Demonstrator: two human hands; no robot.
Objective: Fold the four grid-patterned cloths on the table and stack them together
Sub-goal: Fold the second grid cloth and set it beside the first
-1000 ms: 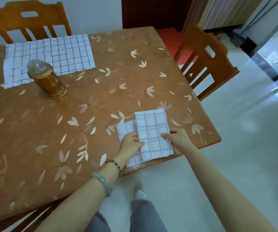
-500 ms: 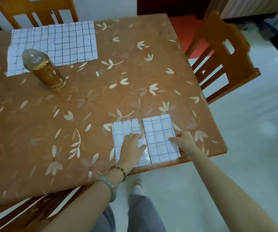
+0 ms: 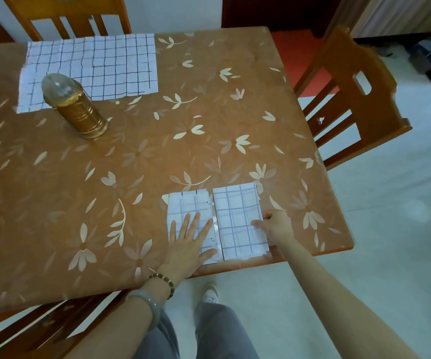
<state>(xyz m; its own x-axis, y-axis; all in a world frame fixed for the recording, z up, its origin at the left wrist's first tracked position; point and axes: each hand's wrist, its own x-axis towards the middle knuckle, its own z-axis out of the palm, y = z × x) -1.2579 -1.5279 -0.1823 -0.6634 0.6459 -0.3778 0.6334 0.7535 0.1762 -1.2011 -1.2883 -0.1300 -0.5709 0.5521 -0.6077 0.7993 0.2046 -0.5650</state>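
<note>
Nearer you and right of the lamp [image 3: 78,110], the left folded cloth [image 3: 187,204] and right folded cloth [image 3: 236,216] lie side by side on the tabletop [image 3: 157,156]; the unfolded cloth [image 3: 110,66] lies behind the lamp.

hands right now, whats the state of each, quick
left hand: open, flat with fingers spread, pressing on the left folded cloth
right hand: fingers curled, pinching the right edge of the right folded cloth

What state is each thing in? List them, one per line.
Left folded cloth: folded, lying flat, pressed under the left hand.
Right folded cloth: folded, beside the first, not stacked, edge pinched by the right hand.
Far cloth: spread out, unfolded.
Gold lantern: upright by the far cloth.
</note>
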